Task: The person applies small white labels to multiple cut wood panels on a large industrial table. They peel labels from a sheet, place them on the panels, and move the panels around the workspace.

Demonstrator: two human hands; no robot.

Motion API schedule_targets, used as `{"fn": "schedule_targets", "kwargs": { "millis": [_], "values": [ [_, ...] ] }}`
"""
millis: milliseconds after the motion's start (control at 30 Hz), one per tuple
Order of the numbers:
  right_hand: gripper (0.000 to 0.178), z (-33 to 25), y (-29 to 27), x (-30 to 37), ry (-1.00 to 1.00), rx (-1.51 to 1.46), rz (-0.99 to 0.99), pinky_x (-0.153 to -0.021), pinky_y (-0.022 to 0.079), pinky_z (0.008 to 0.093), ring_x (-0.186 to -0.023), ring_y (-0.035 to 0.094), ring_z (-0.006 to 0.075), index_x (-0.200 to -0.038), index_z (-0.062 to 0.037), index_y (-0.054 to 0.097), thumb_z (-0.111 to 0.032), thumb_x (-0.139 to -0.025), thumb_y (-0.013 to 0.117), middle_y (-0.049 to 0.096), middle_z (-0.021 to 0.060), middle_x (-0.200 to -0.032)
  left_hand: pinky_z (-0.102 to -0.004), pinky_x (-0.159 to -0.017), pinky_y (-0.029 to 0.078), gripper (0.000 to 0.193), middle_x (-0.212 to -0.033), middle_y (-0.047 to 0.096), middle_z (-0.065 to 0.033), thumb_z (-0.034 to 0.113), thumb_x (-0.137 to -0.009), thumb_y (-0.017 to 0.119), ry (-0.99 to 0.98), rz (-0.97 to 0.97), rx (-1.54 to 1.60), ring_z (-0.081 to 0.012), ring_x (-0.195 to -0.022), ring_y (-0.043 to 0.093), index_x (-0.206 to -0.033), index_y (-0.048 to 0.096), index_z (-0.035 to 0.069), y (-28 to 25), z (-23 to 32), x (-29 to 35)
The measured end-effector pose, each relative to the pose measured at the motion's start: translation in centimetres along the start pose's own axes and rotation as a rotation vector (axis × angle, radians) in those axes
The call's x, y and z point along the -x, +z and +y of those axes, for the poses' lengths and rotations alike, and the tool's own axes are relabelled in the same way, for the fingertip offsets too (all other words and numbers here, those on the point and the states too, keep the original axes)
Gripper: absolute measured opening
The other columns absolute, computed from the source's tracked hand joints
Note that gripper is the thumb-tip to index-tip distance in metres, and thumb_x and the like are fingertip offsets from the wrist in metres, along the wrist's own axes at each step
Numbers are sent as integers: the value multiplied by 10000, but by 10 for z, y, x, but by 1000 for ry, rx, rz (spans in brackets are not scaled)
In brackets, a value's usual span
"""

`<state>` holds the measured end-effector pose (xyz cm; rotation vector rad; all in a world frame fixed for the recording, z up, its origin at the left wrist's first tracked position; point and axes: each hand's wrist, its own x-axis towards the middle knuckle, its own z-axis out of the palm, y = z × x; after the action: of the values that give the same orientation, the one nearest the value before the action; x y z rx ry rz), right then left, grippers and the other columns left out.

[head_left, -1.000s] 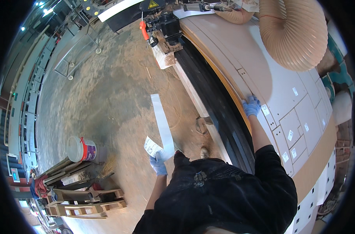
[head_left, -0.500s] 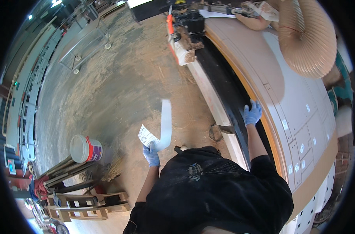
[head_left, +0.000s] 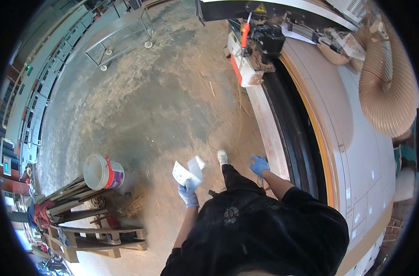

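Note:
My left hand (head_left: pixel 188 195), in a light blue glove, is closed on a curling strip of white labels (head_left: pixel 187 173). The strip bends up and over, with its far end rolled back. Dark print shows on its left part. My right hand (head_left: pixel 259 165), gloved in blue as well, hangs over the floor just left of the machine's pale side rail (head_left: pixel 270 133). Its fingers are apart and nothing shows in them. On the right, a large panel (head_left: pixel 340 152) on the machine bed carries cut lines and several small white labels.
A dusty machine head (head_left: pixel 260 50) and a ribbed hose (head_left: pixel 388 87) stand at the far right. To the left are a white bucket (head_left: pixel 95 172), wooden pallets (head_left: pixel 101 244) and stacked bars (head_left: pixel 74 195). A wheeled metal frame (head_left: pixel 120 43) stands farther off. A thin cord (head_left: pixel 212 133) lies on the floor.
My right hand has left the panel's edge and swung left over the floor. The label strip has curled down in my left hand. My view has shifted left, and one shoe now shows.

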<state>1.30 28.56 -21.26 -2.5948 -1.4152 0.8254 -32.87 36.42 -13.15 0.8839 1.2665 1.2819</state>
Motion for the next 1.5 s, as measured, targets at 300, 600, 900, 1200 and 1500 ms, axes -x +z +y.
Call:
{"fn": "schedule_targets", "kwargs": {
  "millis": [300, 600, 900, 1200, 1500],
  "values": [
    [463, 38, -22, -105, 331, -122, -315, -944, 386, 367, -1130, 481, 274, -1165, -153, 536, -396, -771, 517, 514, 74, -1224, -266, -677, 472, 235, -949, 591, -35, 101, -840, 575, -103, 110, -74, -116, -810, 555, -1054, 538, 13, 18, -13, -168],
    [481, -62, -84, -265, 129, 90, -254, -942, 381, 361, -1122, 478, 287, -1135, -114, 550, -419, -763, 533, 515, 104, -1213, -280, -706, 468, 279, -958, 580, -28, 53, -830, 576, -185, 537, -45, -145, -792, 549, -1101, 513, 35, -18, -40, -292],
    [459, -260, -82, -441, 30, -52, -263, -908, 407, 387, -1080, 513, 308, -1130, -160, 568, -430, -769, 484, 562, 117, -1152, -311, -719, 468, 300, -964, 576, -48, 85, -840, 576, -352, 648, 195, -171, -823, 555, -1129, 500, 64, -75, -49, -471],
    [436, -410, -110, -528, 148, -243, -164, -886, 412, 381, -1043, 534, 305, -1100, -133, 580, -399, -755, 552, 574, 138, -1121, -265, -746, 452, 327, -970, 580, -58, 100, -828, 600, -124, 233, -346, -143, -822, 529, -1115, 496, -16, -57, 32, -733],
    [439, -391, -120, -665, 302, -71, -232, -889, 417, 388, -1057, 531, 298, -1119, -135, 573, -377, -759, 506, 571, 138, -1126, -266, -684, 460, 295, -917, 594, -45, 175, -818, 623, -36, -116, -247, -124, -767, 535, -1045, 542, 5, 170, 28, -941]
  ]
}}
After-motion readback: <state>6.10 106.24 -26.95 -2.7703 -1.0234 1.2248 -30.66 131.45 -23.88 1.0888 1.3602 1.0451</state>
